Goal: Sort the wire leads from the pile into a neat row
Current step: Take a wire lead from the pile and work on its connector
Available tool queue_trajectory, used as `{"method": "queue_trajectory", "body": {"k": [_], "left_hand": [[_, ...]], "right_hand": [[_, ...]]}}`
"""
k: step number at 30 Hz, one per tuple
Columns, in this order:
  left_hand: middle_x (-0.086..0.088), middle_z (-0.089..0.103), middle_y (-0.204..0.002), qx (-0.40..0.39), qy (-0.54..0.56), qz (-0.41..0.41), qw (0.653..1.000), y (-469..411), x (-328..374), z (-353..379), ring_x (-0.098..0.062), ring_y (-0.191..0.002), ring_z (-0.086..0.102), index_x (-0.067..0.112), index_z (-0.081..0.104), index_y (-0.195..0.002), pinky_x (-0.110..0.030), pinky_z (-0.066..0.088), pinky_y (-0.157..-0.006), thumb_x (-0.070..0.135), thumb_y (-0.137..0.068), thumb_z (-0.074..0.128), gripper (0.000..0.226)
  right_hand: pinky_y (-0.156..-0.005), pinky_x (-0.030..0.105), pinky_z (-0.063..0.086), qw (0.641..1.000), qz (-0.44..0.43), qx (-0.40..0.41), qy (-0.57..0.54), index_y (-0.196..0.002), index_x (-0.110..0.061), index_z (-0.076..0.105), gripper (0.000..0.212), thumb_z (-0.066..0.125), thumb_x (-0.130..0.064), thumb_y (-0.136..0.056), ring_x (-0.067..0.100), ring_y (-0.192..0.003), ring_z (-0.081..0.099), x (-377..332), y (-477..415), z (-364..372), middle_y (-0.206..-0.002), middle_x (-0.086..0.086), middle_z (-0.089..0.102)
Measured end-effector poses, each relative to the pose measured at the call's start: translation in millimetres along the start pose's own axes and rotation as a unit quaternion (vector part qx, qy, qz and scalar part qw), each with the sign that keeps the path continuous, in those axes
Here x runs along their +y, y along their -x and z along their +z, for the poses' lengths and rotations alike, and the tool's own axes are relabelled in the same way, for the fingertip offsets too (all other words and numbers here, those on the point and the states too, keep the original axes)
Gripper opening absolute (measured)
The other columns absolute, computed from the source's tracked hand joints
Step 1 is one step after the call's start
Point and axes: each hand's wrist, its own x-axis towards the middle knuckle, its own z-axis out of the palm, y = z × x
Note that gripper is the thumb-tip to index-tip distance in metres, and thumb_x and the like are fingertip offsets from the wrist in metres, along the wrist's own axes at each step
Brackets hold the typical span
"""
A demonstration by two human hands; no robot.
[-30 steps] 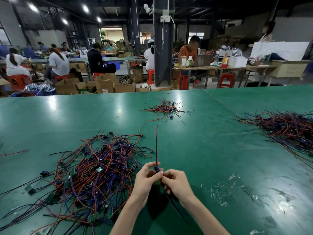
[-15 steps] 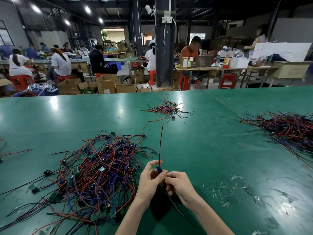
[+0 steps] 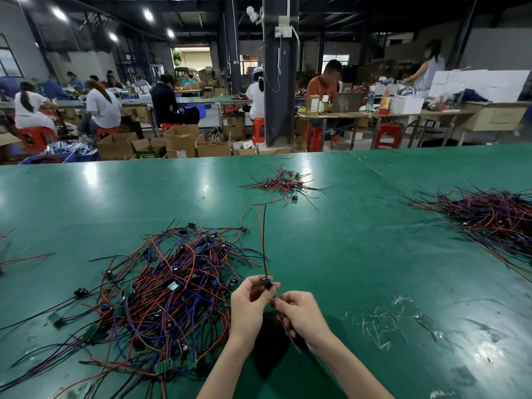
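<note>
Head view: your left hand (image 3: 250, 301) and right hand (image 3: 299, 315) pinch one wire lead (image 3: 263, 246) right of the pile (image 3: 167, 283); next, likely lay it straight.

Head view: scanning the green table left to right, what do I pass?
From the left: stray red wires → big tangled wire pile → left hand → right hand, both holding one wire lead → scuffed patch → dark wire pile at the right edge.

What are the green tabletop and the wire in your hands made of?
Tabletop: probably smooth green vinyl or rubber, semi-glossy; ceiling lights reflect on it. Wire: thin red and black leads, plastic-looking coating; any metal core is hidden.
</note>
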Motion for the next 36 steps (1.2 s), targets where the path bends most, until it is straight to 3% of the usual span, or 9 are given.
{"method": "queue_trajectory", "body": {"k": [8,13,17,22,26,31,36], "left_hand": [[-0.011,0.073,-0.080,0.031,0.048,-0.014,0.998,-4,-4,0,-0.017,-0.071,0.068,0.005,0.065,-0.090,-0.022,0.054,-0.066,-0.007,-0.079,0.067,0.016],[-0.009,0.074,-0.078,0.047,0.089,-0.041,0.994,-6,-4,1,-0.014,-0.070,0.069,0.002,0.063,-0.093,-0.021,0.055,-0.064,-0.011,-0.082,0.063,0.017],[-0.010,0.072,-0.078,0.058,0.095,-0.048,0.993,-9,-3,0,-0.014,-0.066,0.066,0.002,0.061,-0.093,-0.021,0.054,-0.062,-0.012,-0.084,0.059,0.017],[-0.011,0.070,-0.077,0.037,0.069,-0.039,0.996,-7,-1,2,-0.013,-0.065,0.066,0.000,0.060,-0.093,-0.020,0.055,-0.063,-0.014,-0.083,0.060,0.018],[-0.011,0.070,-0.077,0.031,0.065,-0.038,0.997,-6,0,2,-0.012,-0.063,0.066,0.000,0.060,-0.093,-0.021,0.056,-0.067,-0.014,-0.083,0.060,0.018],[-0.010,0.071,-0.078,0.034,0.054,-0.037,0.997,-5,0,1,-0.013,-0.068,0.068,0.002,0.061,-0.093,-0.022,0.056,-0.069,-0.013,-0.083,0.061,0.018],[-0.010,0.071,-0.079,0.035,0.039,-0.038,0.998,-4,-1,0,-0.014,-0.070,0.067,0.002,0.062,-0.094,-0.022,0.056,-0.070,-0.012,-0.082,0.062,0.018]], "right_hand": [[-0.031,0.020,0.029,0.994,-0.015,-0.034,0.100,-0.082,-0.012,0.062,0.010,0.060,-0.010,-0.091,0.007,-0.028,0.037,-3,1,-2,-0.043,-0.001,0.051],[-0.051,0.023,0.043,0.994,-0.013,-0.028,0.105,-0.079,-0.015,0.062,0.013,0.060,-0.011,-0.091,0.010,-0.044,0.054,-4,1,0,-0.051,0.000,0.062],[-0.062,0.027,0.044,0.991,-0.005,-0.065,0.119,-0.078,-0.017,0.065,0.014,0.062,-0.006,-0.087,0.015,-0.061,0.056,-3,4,1,-0.067,0.007,0.065],[-0.044,0.020,0.038,0.976,0.005,-0.048,0.212,-0.050,-0.014,0.058,0.039,0.052,-0.009,-0.088,0.008,-0.037,0.047,-1,11,-3,-0.049,-0.002,0.062],[-0.046,0.016,0.039,0.976,0.010,-0.046,0.214,-0.056,-0.015,0.059,0.034,0.051,-0.006,-0.088,0.000,-0.038,0.048,-5,22,-1,-0.055,-0.003,0.066],[-0.050,0.020,0.042,0.978,0.022,-0.031,0.206,-0.056,-0.013,0.059,0.033,0.052,-0.005,-0.087,0.005,-0.040,0.049,-5,38,1,-0.053,-0.003,0.065],[-0.047,0.018,0.040,0.980,0.038,-0.017,0.192,-0.074,-0.001,0.069,0.023,0.053,-0.008,-0.089,0.007,-0.039,0.047,-2,59,3,-0.054,-0.001,0.067]]}}
